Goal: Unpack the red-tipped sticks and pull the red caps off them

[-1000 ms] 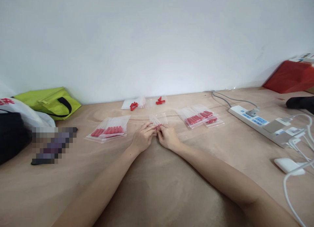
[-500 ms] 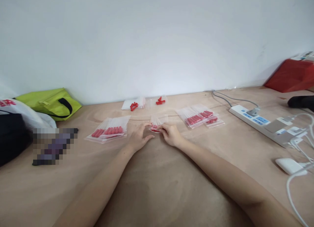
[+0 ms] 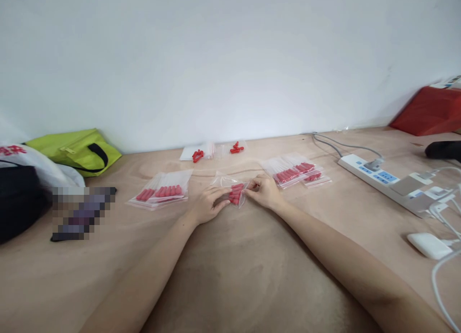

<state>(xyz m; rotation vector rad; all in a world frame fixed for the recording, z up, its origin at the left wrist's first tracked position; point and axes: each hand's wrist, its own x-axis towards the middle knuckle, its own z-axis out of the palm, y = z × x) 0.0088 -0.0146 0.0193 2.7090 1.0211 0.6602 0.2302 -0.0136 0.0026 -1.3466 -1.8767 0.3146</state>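
Note:
A small clear plastic bag (image 3: 232, 189) with several red pieces inside is held between my two hands, just above the wooden table (image 3: 230, 261). My left hand (image 3: 209, 203) grips its near left side with curled fingers. My right hand (image 3: 264, 191) pinches its right edge. To the left lies a pile of filled bags (image 3: 161, 190); another pile of filled bags (image 3: 295, 170) lies to the right. Near the wall sit loose red pieces (image 3: 236, 148) and more red pieces on empty bags (image 3: 197, 154).
A green bag (image 3: 74, 149) and a white bag over a dark one (image 3: 21, 179) sit at the left. A white power strip (image 3: 378, 177) with plugs and cables, a white charger (image 3: 428, 244), a red box (image 3: 428, 111) and a black object (image 3: 442, 149) are at the right.
The small bag was flat on the table under both hands. It has been lifted and turned, and my right hand has moved right along it.

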